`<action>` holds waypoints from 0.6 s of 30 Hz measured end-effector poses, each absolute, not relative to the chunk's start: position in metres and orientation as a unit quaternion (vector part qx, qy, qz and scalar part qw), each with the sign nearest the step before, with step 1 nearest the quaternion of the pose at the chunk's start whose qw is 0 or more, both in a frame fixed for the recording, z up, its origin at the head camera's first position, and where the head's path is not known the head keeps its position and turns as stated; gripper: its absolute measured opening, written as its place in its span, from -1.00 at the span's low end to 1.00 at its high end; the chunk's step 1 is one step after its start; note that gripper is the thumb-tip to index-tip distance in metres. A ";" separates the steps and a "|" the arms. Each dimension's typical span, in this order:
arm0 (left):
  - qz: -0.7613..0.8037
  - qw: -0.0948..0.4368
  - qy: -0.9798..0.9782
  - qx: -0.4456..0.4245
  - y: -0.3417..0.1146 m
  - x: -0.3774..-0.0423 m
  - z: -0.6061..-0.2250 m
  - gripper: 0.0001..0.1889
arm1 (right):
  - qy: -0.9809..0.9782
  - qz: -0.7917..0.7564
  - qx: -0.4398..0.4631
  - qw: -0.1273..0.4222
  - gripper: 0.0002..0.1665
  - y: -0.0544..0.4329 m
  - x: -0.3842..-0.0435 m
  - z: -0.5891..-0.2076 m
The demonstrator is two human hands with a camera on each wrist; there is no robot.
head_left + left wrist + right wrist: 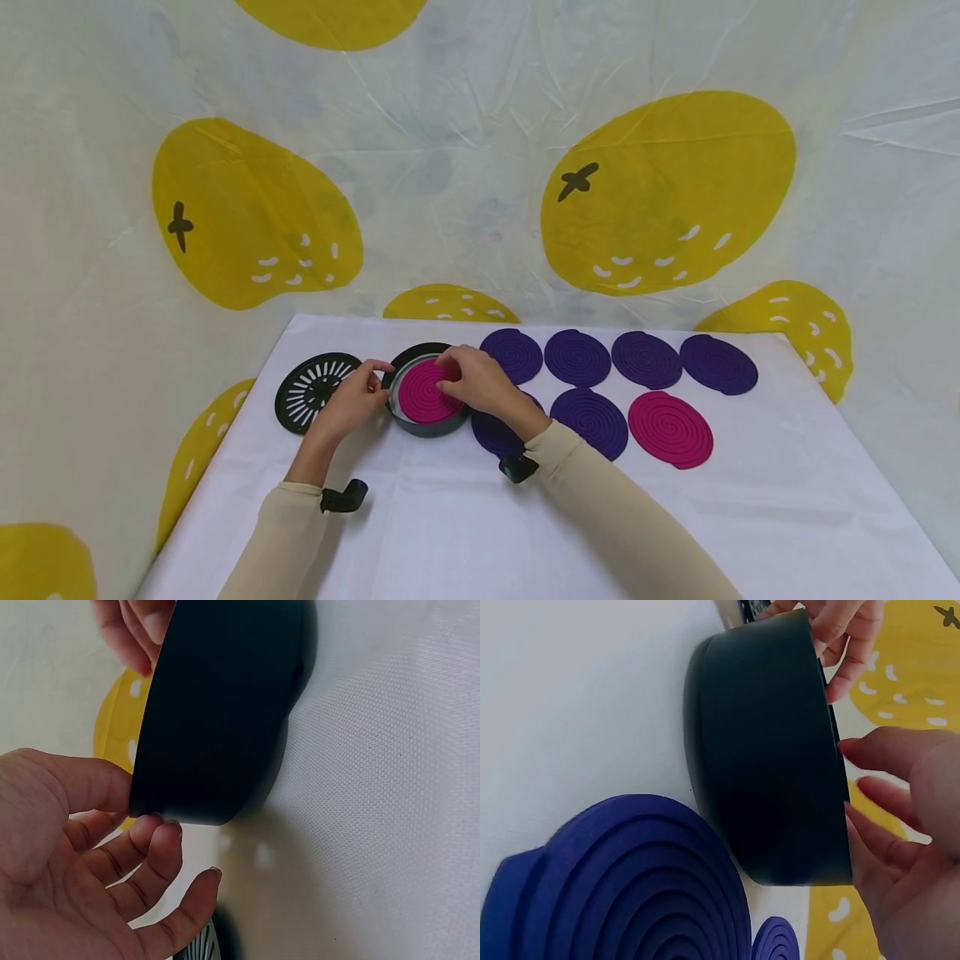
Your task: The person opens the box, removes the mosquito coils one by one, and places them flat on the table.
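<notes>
A round dark tin point(429, 430) with a grey inside stands on the table, and a pink mosquito coil point(424, 395) lies within its opening. My left hand point(354, 400) pinches the left rim of the tin between thumb and fingertips; the other fingers spread loosely beside the wall in the left wrist view. From the right, my right hand point(483, 382) reaches over the rim and holds the coil's edge with bent thumb and fingers. The tin's wall point(772, 750) hides the coil and its contact with the fingertips in the right wrist view.
A black slotted lid point(318, 388) lies left of the tin, partly behind the left hand. Several purple coils point(577, 359) lie flat in two rows on the right, with another pink coil point(671, 429) ending the front row. A white cloth point(465, 533) covers the table.
</notes>
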State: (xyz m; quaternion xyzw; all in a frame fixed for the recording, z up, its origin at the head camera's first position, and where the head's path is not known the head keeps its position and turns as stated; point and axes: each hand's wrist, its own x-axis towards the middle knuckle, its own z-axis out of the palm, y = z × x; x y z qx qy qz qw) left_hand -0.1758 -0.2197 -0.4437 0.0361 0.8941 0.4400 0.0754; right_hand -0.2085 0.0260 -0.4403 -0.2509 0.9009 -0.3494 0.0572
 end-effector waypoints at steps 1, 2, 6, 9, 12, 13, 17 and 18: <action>0.440 0.076 0.894 0.036 -0.220 -0.176 -0.444 -0.57 | 0.909 -0.329 -0.249 0.057 -0.52 0.025 -0.210 -0.440; 0.439 0.077 0.894 0.036 -0.220 -0.176 -0.444 -0.57 | 0.916 -0.310 -0.249 0.058 -0.51 0.023 -0.211 -0.440; 0.438 0.076 0.895 0.034 -0.221 -0.176 -0.445 -0.57 | 0.931 -0.254 -0.252 0.073 -0.44 0.018 -0.214 -0.438; 0.438 0.073 0.895 0.036 -0.221 -0.176 -0.446 -0.58 | 0.935 -0.235 -0.251 0.086 -0.40 0.015 -0.215 -0.435; 0.439 0.071 0.895 0.038 -0.222 -0.177 -0.446 -0.58 | 0.939 -0.220 -0.248 0.090 -0.40 0.013 -0.217 -0.435; 0.440 0.072 0.894 0.039 -0.222 -0.177 -0.447 -0.58 | 0.940 -0.217 -0.247 0.088 -0.40 0.012 -0.217 -0.436; 0.442 0.074 0.893 0.039 -0.223 -0.177 -0.448 -0.58 | 0.938 -0.240 -0.234 0.086 -0.44 0.011 -0.217 -0.438; 0.440 0.074 0.894 0.041 -0.223 -0.177 -0.448 -0.58 | 0.936 -0.254 -0.229 0.085 -0.44 0.012 -0.217 -0.438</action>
